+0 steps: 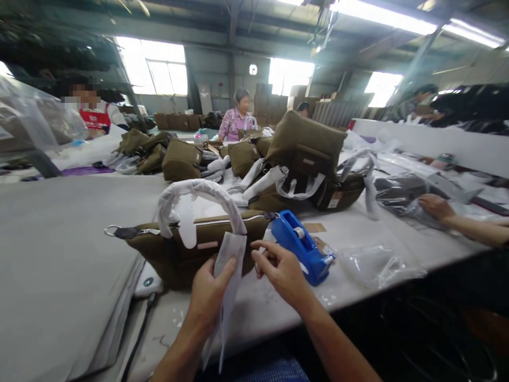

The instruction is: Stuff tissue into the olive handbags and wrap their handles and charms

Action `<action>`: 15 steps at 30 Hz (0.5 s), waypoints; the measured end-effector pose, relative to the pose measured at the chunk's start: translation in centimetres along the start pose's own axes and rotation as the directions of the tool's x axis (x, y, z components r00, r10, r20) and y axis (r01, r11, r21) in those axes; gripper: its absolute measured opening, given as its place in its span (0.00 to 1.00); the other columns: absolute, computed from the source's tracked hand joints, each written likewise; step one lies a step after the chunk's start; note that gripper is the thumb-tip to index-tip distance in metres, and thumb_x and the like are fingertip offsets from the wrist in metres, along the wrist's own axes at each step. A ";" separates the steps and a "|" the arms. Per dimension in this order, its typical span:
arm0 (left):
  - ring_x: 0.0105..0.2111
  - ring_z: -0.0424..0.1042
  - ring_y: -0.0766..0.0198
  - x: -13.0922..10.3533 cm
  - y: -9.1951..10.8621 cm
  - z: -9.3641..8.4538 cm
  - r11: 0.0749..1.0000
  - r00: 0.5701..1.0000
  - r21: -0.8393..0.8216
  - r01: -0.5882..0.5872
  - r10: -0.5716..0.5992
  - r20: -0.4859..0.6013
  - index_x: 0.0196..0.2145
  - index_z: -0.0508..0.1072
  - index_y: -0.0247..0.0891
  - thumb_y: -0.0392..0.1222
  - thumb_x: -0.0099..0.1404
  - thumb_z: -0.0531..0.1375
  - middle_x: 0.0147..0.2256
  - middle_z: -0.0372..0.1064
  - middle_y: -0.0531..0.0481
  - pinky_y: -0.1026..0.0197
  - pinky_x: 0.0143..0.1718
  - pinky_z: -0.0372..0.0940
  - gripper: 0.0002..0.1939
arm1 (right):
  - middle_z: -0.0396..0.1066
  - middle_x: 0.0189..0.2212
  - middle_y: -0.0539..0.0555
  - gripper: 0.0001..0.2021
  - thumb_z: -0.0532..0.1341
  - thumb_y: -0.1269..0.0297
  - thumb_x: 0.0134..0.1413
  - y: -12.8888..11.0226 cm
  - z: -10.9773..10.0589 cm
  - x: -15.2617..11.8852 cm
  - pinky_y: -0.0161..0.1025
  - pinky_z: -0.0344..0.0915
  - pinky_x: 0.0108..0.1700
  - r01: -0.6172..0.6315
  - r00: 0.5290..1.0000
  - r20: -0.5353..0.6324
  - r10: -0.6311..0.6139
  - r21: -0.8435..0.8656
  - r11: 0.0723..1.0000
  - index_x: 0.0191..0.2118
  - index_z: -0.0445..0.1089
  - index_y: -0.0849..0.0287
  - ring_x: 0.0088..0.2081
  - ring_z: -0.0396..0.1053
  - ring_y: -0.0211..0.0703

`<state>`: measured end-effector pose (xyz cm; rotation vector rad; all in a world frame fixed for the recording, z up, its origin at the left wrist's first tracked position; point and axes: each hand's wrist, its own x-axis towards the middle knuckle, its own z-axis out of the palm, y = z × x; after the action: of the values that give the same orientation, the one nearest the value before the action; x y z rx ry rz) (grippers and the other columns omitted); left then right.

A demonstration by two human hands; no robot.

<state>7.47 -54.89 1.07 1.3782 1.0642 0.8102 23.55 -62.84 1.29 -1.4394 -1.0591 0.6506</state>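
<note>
On the near side of the bench [258,307], an olive handbag [175,265], contents hidden, stands beside a blue tape dispenser [308,256]; the left hand [212,281] has its fingers clasped on a white strip [231,249] by the wrapped handle [194,184], and I cannot tell whether the right hand [280,268], fingers bent, pinches anything. Behind lie more olive bags [306,140]; bright windows [167,74] line the far wall

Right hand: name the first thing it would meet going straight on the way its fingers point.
Likely the white strip pinched by the left hand, since the right hand points leftward toward it. Depth is unclear, so the olive bag might come first.
</note>
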 end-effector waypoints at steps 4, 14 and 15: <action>0.45 0.77 0.46 0.0 0.2 0.1 0.999 0.999 -0.016 0.030 -0.030 0.012 0.46 0.77 0.32 0.59 0.55 0.67 0.42 0.80 0.40 0.55 0.44 0.68 0.30 | 0.78 0.42 0.56 0.18 0.62 0.49 0.60 2.0 -7.9 -1.1 0.47 0.69 0.51 -0.033 0.884 -0.439 -0.162 -0.404 0.914 0.48 0.77 0.55 0.42 0.76 0.49; 0.47 0.77 0.47 0.1 -0.1 -0.1 0.995 0.997 -0.082 0.053 -0.049 0.060 0.49 0.77 0.34 0.59 0.56 0.68 0.45 0.79 0.41 0.55 0.48 0.68 0.30 | 0.75 0.54 0.57 0.19 0.66 0.44 0.51 6.6 -13.8 -1.2 0.54 0.57 0.65 -0.242 0.917 -0.359 0.174 -0.156 0.958 0.30 0.82 0.55 0.59 0.68 0.59; 0.47 0.77 0.47 0.1 -0.1 -0.1 0.995 0.997 -0.089 0.055 -0.050 0.064 0.49 0.77 0.34 0.59 0.56 0.68 0.46 0.79 0.41 0.55 0.49 0.68 0.30 | 0.75 0.54 0.58 0.19 0.67 0.44 0.50 6.5 -13.7 -1.1 0.54 0.60 0.63 -0.244 0.916 -0.353 0.193 -0.105 0.964 0.30 0.82 0.57 0.58 0.69 0.59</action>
<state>7.37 -54.76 0.99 1.2858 0.9998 0.7634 36.50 -69.60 -2.85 -1.7440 -0.6900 0.4634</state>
